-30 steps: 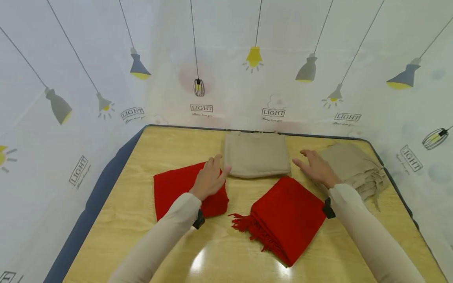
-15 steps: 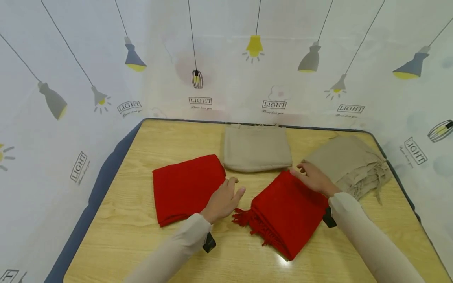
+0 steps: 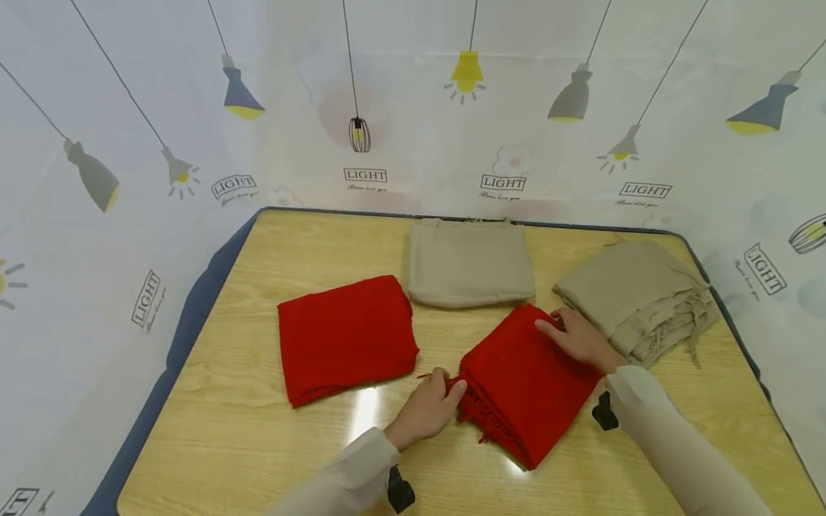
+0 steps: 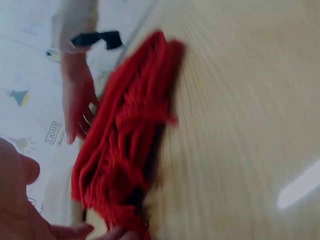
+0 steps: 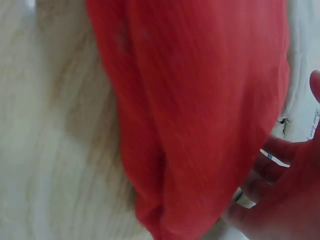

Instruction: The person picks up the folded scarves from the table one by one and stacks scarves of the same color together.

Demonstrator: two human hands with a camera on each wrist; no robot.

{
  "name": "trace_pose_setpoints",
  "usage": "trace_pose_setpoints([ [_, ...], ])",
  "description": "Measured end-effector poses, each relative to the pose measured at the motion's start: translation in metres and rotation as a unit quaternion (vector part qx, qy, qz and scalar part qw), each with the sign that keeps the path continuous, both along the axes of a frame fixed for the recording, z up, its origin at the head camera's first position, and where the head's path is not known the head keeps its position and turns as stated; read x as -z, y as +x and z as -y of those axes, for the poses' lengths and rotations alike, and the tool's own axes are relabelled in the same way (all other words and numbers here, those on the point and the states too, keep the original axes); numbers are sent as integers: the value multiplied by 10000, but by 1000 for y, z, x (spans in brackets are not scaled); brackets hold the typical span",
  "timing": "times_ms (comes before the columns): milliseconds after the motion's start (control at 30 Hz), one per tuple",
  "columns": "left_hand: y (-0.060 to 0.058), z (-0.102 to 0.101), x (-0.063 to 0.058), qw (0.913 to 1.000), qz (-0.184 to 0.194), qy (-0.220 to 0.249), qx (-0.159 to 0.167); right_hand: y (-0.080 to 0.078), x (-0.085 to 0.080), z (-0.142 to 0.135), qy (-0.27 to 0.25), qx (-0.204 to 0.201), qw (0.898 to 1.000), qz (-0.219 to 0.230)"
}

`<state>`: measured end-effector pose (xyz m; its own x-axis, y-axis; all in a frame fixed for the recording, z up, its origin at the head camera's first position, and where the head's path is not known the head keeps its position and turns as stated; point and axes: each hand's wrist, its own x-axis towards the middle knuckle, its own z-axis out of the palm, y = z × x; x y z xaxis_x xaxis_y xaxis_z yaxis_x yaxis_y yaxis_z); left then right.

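Already our fringed red cloth (image 3: 525, 387) looks folded, handling unfinished: right grip (image 3: 583, 342) loose, empty at two o'clock, left grip (image 3: 426, 408) unclear.

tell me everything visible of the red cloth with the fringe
The fringed red cloth looks like soft woven fabric, folded into a flat, layered bundle, with a tangled fringe along one edge. It lies slanted on the wooden-looking table, right of the other red cloth. The left hand is at the fringe; the right hand is at the far right edge. Exact contact is unclear.
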<state>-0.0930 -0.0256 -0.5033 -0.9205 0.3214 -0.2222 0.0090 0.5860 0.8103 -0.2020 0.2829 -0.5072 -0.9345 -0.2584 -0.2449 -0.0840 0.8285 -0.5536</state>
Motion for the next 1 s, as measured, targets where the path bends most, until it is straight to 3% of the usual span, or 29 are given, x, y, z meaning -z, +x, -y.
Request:
trace_pose_setpoints([
  [100, 6, -3, -4, 9982, 378, 313, -359, 2, 1, 1, -62, 18, 9999, -83],
  [200, 9, -6, -7, 9910, 823, 733, -754, 5, 3, 2, -78, 54, 9998, -185],
  [400, 15, -15, -8, 9505, 2089, 1820, -1407, 12, 4, 3, -3, 211, 9997, -157],
  [600, 17, -31, -1, 9161, 2524, 2528, -1821, 17, 0, 2, -73, 472, 9986, 227],
  [800, 18, -44, 4, 9063, 2479, 2802, -1964, 21, -5, -1, -174, 807, 9936, 765],
  [1000, 18, -49, 9, 9037, 2569, 2814, -1952, 22, -2, -3, -64, 807, 9939, 744],
])
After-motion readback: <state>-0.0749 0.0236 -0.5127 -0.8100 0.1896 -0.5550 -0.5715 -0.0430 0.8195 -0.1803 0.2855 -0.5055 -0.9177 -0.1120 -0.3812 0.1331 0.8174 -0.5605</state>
